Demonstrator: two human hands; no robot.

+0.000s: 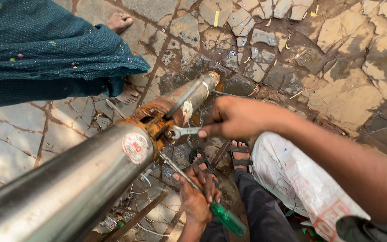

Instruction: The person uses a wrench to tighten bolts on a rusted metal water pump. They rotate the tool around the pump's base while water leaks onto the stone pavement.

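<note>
The long steel pump body [63,188] runs from 7 o'clock up toward the centre of your view, smooth and grey, with a round red-and-white sticker [135,148] near its upper end. There it meets a rusty orange flange joint [155,121], and beyond that a narrower, dull grey section [193,94] carries on toward 12 o'clock, ending over the cracked stone paving [337,54].

At 10 o'clock a person in a dark teal garment [45,49] stands close to the joint, bare feet [119,21] on the stones. At 5 o'clock lies a white printed sack [292,175], and just left of it you can see sandalled feet [239,154] under the pump. Loose wires [144,179] trail on the ground around 6 o'clock.

Your right hand [238,117], reaching in from 3 o'clock, is closed around the handle of a small open-ended spanner [182,131], whose head sits on a bolt at the rusty joint. Below it, at 6 o'clock, another hand [198,195] comes up from the bottom edge, wrapped around a green-handled screwdriver [220,214], its shaft pointing up at the underside of the joint. You cannot tell for certain whether this lower hand is your own left.
</note>
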